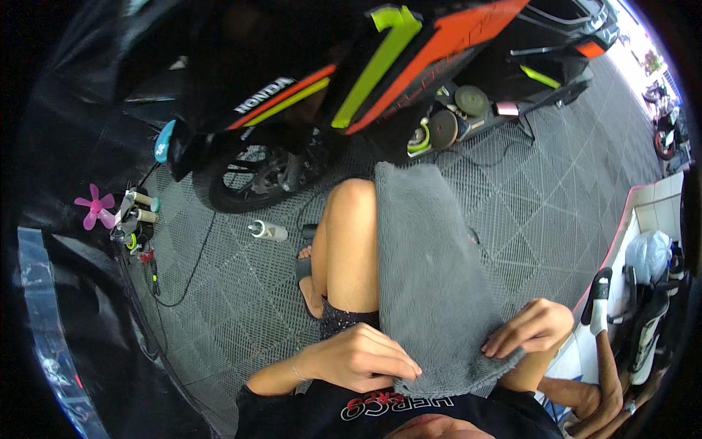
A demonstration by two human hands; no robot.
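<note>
Towel (428, 278), grey, hides one thigh; both hands' fingertips press its near edge.

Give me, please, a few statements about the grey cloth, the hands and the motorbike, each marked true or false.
1. Both hands, left hand and right hand, grip the near edge of the grey cloth. True.
2. The cloth lies spread flat on the floor. False: it is draped over the person's lap and right leg.
3. A motorbike with orange and yellow-green panels stands ahead of the person. True.
4. The small white bottle stands upright. False: it lies on its side on the grey tiled floor, near the front wheel.
5. A pink fan is at the left. True.
</note>
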